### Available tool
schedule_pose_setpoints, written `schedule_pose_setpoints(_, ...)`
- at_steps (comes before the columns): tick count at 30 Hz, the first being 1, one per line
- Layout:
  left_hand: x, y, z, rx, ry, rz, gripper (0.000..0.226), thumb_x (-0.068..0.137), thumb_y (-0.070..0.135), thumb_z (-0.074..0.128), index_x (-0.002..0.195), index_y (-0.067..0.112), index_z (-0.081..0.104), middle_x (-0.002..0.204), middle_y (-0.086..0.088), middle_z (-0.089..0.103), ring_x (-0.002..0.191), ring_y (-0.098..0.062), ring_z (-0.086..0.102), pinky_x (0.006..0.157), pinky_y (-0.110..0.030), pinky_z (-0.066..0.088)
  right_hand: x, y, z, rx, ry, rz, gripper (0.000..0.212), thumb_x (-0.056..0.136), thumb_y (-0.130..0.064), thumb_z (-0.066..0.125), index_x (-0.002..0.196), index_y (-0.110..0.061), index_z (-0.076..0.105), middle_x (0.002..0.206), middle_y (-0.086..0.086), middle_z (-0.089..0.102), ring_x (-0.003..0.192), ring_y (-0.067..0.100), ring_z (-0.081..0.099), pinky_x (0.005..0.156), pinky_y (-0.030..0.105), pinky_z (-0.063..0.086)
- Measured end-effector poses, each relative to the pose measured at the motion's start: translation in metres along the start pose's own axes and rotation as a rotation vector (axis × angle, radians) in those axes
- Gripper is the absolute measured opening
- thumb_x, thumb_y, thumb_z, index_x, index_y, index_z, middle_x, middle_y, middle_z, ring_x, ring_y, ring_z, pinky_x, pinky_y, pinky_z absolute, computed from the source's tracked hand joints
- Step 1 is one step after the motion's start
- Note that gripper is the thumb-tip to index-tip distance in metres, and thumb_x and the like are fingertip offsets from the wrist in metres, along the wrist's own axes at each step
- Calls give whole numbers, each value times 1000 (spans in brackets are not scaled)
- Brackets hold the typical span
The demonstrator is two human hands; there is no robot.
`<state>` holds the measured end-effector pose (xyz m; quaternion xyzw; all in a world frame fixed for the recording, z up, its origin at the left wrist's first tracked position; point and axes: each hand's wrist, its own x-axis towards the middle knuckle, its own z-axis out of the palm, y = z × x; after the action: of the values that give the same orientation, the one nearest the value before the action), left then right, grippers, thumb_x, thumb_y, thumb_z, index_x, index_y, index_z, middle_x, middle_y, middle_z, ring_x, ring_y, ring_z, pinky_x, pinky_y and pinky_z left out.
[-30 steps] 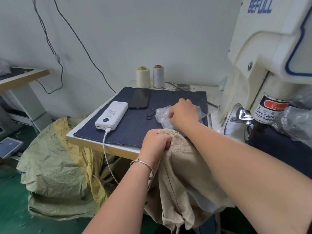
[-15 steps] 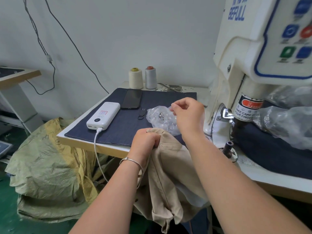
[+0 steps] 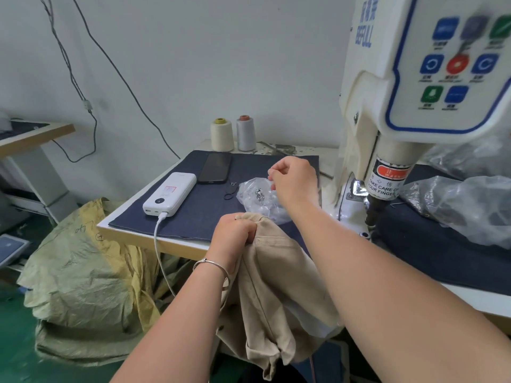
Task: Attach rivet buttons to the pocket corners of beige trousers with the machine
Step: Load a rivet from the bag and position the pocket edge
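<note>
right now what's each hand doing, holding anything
Left hand: closed grip on the beige trousers.
Right hand: raised above the plastic bag, fingertips pinched together; whether they hold a rivet cannot be told.

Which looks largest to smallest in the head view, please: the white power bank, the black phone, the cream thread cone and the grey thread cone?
1. White power bank, nearest the camera, which may flatter it.
2. Black phone, close behind; thinner.
3. Cream thread cone and grey thread cone look alike; no ranking between them.
</note>
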<state>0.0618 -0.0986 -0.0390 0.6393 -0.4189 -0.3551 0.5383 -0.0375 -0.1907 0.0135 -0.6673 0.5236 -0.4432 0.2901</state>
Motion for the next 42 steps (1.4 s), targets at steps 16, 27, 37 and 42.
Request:
schedule_pose_setpoints(16,-1,2,-3,-35,-28,-13,26,37,4,41,49,21,24,53,4,20,54,-15,14,48,-26,12,-45,-32,-19,895,-192,340,9,88,1,64,81,-4,64,69,9,71,56,12,65,53,18,52)
schedule_pose_setpoints(27,-4,2,-4,-56,-38,-65,12,61,-7,47,69,-15,43,79,-13,34,75,-29,24,66,-46,15,-143,-26,-89,990,-442,377,7,67,-4,76,71,-8,72,73,12,71,59,13,65,53,18,51)
schedule_pose_setpoints(37,0,-5,-3,-37,-5,-9,31,35,4,42,62,-7,31,69,-8,22,67,-26,18,63,-45,9,-158,51,-171,569,-182,361,14,63,-17,83,77,-16,78,71,8,73,61,14,64,57,19,50)
schedule_pose_setpoints(42,-2,3,5,0,-55,-24,28,36,2,41,63,-3,33,72,-10,26,67,-27,19,64,-42,8,-105,105,-227,36,70,277,14,76,-11,81,69,-17,71,62,0,71,59,13,67,57,25,52)
